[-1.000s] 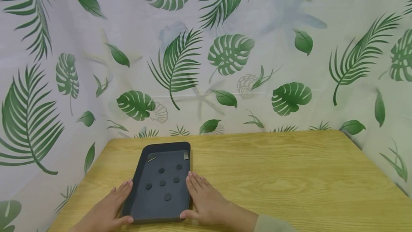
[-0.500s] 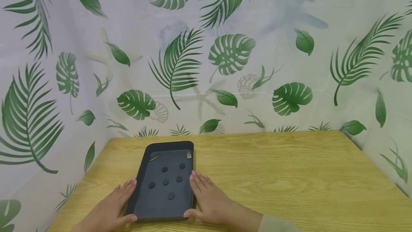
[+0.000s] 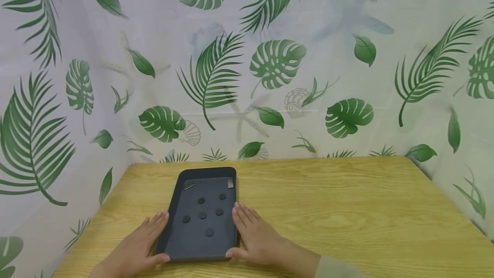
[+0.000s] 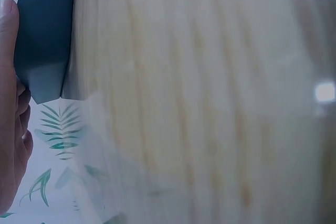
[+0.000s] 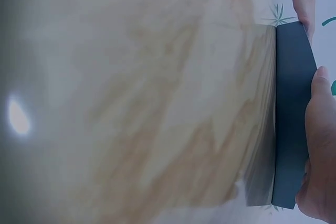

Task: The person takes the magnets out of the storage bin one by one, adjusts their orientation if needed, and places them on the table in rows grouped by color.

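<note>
A dark grey rectangular tray [image 3: 193, 243] lies between my two hands on the wooden table in the head view. My left hand [image 3: 140, 241] presses its left wall with straight fingers, thumb at the near left corner. Along the right wall lie the extended fingers of my right hand [image 3: 256, 237], with that thumb at the near right corner. Several dark round discs [image 3: 203, 215] are scattered over the tray floor. Two small shiny flat pieces sit near its far end: one slanted piece [image 3: 189, 187] at left, one upright-looking piece [image 3: 230, 183] at right.
The wood-grain table [image 3: 347, 218] stretches to the right of the tray. Behind and beside it hangs a white cloth [image 3: 308, 140] with green leaf prints. Both wrist views show mostly blurred table surface and the tray's outer wall [image 4: 44, 30].
The tray has slid slightly to the right and away from me, with both hands moving along on its sides. The discs and shiny pieces keep their places in it.
</note>
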`<state>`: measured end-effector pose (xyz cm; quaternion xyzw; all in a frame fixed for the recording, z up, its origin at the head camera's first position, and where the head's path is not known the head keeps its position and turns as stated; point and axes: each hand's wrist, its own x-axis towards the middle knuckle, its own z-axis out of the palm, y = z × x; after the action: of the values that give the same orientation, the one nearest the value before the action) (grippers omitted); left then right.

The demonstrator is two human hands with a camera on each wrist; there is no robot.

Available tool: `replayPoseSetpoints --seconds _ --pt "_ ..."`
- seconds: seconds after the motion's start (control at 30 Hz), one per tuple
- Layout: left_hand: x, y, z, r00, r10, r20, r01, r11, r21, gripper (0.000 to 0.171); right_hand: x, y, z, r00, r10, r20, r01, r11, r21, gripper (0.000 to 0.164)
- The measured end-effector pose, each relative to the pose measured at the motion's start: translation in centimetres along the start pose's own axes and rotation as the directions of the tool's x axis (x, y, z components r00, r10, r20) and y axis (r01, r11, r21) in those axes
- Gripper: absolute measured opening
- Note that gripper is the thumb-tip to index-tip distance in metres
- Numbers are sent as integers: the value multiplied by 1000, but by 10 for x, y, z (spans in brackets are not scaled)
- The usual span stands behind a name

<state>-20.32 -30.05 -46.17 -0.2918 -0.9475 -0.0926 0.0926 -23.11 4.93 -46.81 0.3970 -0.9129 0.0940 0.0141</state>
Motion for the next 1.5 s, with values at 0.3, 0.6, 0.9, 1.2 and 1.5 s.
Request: replayPoseSetpoints --seconds 0.3,0.6,0.9,1.2,1.5 --pt "6 5 3 1000 27 -16 -26 1000 16 83 -7 5 -4 1000 -5 -18 5 1000 -4 89" --pt "13 14 2 999 40 -7 -40 998 46 84 -14 9 -8 1000 1 -11 -1 1000 23 87" --pt "19 17 9 997 74 -6 -74 996 51 85 -20 18 -6 999 -10 -44 12 999 53 87" --pt "25 23 11 997 72 -4 -71 997 37 85 -27 24 -10 1000 16 -15 -15 997 74 88" --pt "31 29 13 996 81 26 -82 997 6 84 -36 28 -11 999 14 -47 -10 997 79 86"
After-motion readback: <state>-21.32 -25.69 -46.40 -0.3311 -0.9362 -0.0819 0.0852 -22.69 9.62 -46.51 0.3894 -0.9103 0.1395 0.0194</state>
